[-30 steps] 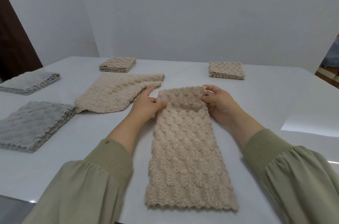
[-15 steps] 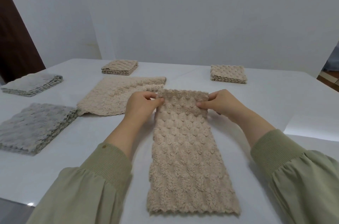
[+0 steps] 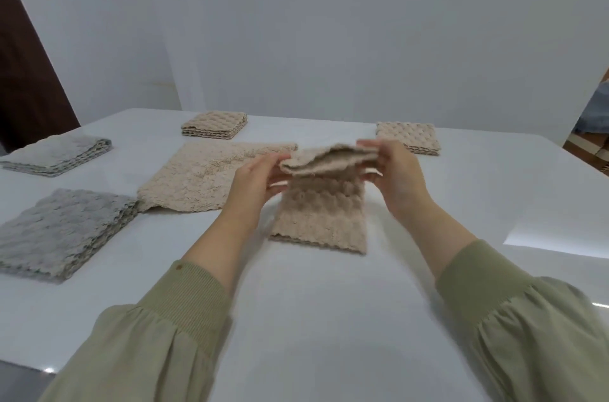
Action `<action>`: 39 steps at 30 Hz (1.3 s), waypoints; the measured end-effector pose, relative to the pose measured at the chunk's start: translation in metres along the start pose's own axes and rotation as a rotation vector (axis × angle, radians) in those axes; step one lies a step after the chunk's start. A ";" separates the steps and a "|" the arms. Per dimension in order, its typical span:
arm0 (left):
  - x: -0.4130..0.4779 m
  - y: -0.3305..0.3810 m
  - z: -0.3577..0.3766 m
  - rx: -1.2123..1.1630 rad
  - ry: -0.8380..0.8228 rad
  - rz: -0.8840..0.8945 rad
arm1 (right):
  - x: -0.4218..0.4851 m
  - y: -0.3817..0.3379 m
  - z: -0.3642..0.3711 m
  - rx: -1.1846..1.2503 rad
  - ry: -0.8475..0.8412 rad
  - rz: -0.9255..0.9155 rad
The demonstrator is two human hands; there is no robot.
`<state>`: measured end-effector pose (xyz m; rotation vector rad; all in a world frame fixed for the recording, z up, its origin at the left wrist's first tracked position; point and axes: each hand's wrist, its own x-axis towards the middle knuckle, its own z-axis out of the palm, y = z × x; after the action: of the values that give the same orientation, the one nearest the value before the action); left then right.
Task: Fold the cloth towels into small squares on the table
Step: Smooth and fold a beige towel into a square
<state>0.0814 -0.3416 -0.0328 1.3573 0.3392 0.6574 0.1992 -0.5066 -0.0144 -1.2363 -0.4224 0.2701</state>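
A beige bubble-textured towel (image 3: 321,210) hangs in the air over the middle of the white table (image 3: 329,319). My left hand (image 3: 253,184) pinches its top left corner and my right hand (image 3: 392,171) pinches its top right corner. The upper edge sags open between them in two layers. Its lower scalloped edge rests on or just above the tabletop; I cannot tell which. The image is motion-blurred.
A flat beige towel (image 3: 204,177) lies left of my hands. Folded beige squares sit at the back: one at the back left (image 3: 214,124), one at the back right (image 3: 410,138). Two grey towel stacks lie on the left, the nearer (image 3: 62,230), the farther (image 3: 59,154). A wall rises behind the table.
The beige towel lay as a long strip on the table with my hands at its far end. Both hands have since lifted that end, and the strip now hangs shorter, away from the near edge.
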 end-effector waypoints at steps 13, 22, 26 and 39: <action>-0.019 0.000 -0.012 0.331 0.064 -0.171 | -0.052 0.024 0.000 -0.478 0.090 0.049; -0.022 0.006 -0.022 0.436 -0.170 -0.226 | -0.056 0.024 -0.001 -0.537 0.012 0.144; -0.019 0.004 -0.024 0.528 -0.148 -0.204 | -0.057 0.023 -0.003 -0.614 -0.009 0.138; -0.018 -0.002 -0.026 0.948 -0.203 0.002 | -0.061 0.022 -0.004 -0.801 -0.071 0.099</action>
<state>0.0528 -0.3322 -0.0428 2.3043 0.5145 0.3443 0.1469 -0.5291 -0.0460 -2.0397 -0.5559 0.2341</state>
